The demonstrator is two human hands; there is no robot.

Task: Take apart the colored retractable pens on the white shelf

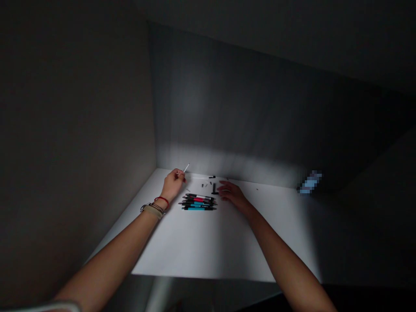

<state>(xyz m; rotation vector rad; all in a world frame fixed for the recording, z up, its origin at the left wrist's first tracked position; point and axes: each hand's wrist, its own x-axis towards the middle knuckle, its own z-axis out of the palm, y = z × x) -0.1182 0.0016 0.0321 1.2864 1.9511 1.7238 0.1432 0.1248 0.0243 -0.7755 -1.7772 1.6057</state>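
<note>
While the left hand (172, 184) pinches a thin white stick (186, 168) upright at a slant, just left of centre in the head view, the right hand (230, 193) reaches in from the lower right, fingers parted, right beside a black piece (214, 188); whether they touch it, I cannot tell. Between the hands, on the white tabletop (195, 247), lies the row of pens (199, 203), side by side and close together, with red, white and blue barrels; the nearest blue pen (199, 209) sits a little apart in front. They look whole, so that much seems done, though parts missing inside would not show. Above them in the frame, it's looser: small dark bits (202, 185) lie scattered, and another black part (212, 177) rests near the back wall (227, 108). By my reading, the white stick and those loose pieces are the portion left unjoined.
</note>
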